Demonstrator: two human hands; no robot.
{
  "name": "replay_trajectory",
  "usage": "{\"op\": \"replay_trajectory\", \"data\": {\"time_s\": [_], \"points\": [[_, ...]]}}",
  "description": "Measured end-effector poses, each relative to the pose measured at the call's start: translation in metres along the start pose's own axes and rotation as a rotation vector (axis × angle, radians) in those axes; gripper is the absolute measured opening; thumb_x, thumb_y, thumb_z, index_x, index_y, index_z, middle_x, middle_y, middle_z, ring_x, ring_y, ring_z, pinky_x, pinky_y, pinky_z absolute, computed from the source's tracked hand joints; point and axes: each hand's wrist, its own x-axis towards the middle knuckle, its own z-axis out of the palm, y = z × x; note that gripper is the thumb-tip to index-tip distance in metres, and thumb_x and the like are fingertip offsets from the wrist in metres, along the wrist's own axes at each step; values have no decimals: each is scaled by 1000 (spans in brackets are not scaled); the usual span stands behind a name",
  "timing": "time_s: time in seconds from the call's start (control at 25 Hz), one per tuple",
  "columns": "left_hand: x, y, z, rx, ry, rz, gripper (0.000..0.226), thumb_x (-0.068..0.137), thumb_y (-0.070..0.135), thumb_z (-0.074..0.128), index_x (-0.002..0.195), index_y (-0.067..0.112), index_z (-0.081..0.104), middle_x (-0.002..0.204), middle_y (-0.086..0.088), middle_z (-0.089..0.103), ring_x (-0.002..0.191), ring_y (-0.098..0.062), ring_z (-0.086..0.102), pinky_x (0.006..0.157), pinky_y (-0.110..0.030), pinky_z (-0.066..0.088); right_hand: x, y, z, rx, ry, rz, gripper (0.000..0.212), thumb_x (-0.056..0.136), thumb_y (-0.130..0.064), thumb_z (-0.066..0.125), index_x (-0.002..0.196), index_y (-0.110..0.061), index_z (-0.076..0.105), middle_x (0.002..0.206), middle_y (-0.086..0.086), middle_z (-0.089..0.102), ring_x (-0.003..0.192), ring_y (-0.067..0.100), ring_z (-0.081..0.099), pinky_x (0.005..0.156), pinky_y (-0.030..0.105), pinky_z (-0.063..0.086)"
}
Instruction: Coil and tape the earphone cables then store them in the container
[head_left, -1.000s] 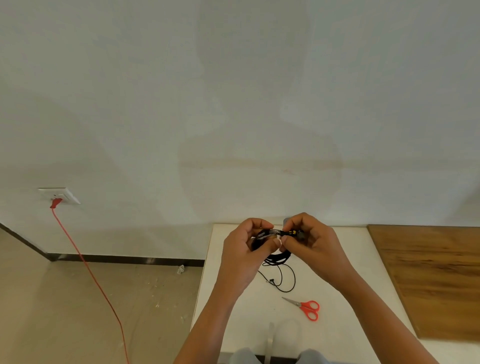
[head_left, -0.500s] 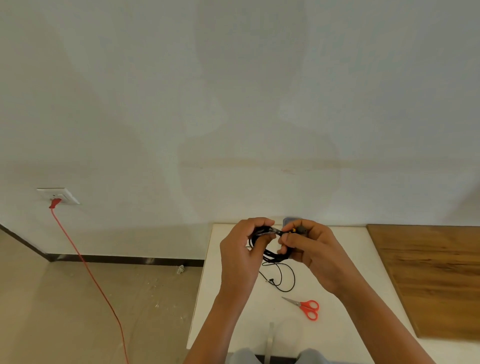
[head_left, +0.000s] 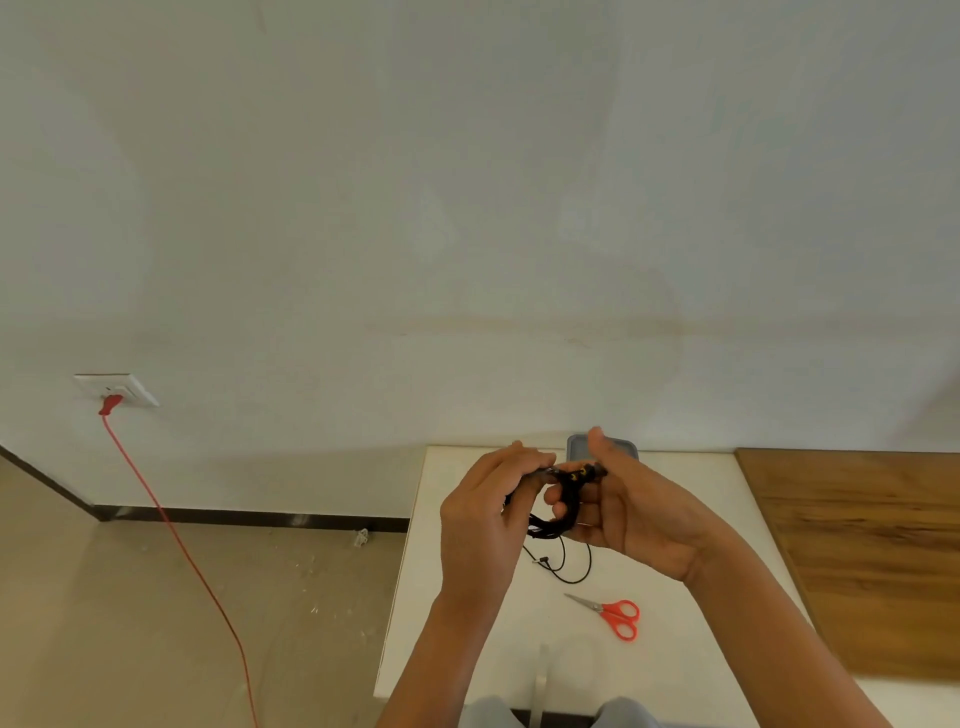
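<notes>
A coiled black earphone cable (head_left: 570, 498) with yellow marks is held above the white table (head_left: 457, 613) between both hands. My left hand (head_left: 488, 519) grips the left side of the coil. My right hand (head_left: 634, 509) pinches its right side, thumb raised. A loose black cable end (head_left: 571, 564) hangs down and loops on the table. A grey container (head_left: 576, 448) sits at the table's far edge, mostly hidden behind my right hand.
Red-handled scissors (head_left: 615, 616) lie on the table near me. A strip of tape (head_left: 541, 680) lies at the front edge. A wooden surface (head_left: 862, 551) adjoins on the right. A red cord (head_left: 176, 540) runs from a wall socket (head_left: 117, 388) down across the floor.
My right hand has turned and opened more toward me, thumb lifted; the coil has shifted slightly between the hands. The scissors have not moved.
</notes>
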Motion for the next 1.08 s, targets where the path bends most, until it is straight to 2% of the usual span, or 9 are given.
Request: {"op": "replay_trajectory", "data": {"time_s": [0.12,0.2,0.32,0.48,0.68,0.92,1.08], "points": [[-8,-1,0,33,-6,7,21,88,20,61,107,15,69,95,3,71,90,-4,66,77,-17,54,4,-3,4,-189,83,25,45,88,-49,51,92,-6,66,77,8,67,66,16,62,74,32,55],[-11,3,0,35,7,-75,30,87,29,63,115,22,57,94,5,72,84,-5,67,75,-11,51,7,-3,4,-293,108,31,37,93,-40,53,91,-7,69,75,6,67,65,14,61,73,31,54],[-14,7,1,14,42,-173,41,82,36,66,114,25,44,92,5,73,81,-2,66,74,-2,46,7,-3,2,-352,138,54,31,92,-34,58,89,-7,73,73,5,67,63,13,60,71,31,51],[-19,2,6,52,51,-130,38,82,36,62,112,20,45,87,0,72,81,-2,63,77,1,42,11,-2,1,-377,184,61,28,91,-32,60,82,-9,73,72,5,68,62,13,60,70,30,49],[-24,-6,8,95,-60,-64,34,91,43,49,113,18,43,84,-4,67,76,-2,57,75,1,42,17,0,-3,-438,183,52,26,90,-32,60,83,-10,72,67,2,65,59,11,58,68,29,50],[-27,-4,10,100,-63,-138,35,85,33,58,113,20,43,86,-2,67,78,1,57,75,3,41,21,4,-11,-369,76,22,20,92,-27,60,82,-10,63,69,6,62,57,14,57,69,29,53],[-25,-1,8,51,-62,-237,50,77,8,77,108,27,42,85,6,64,77,3,58,74,1,44,22,7,-16,-385,25,33,21,88,-30,62,87,-10,65,72,8,65,61,17,61,78,37,52]]}}
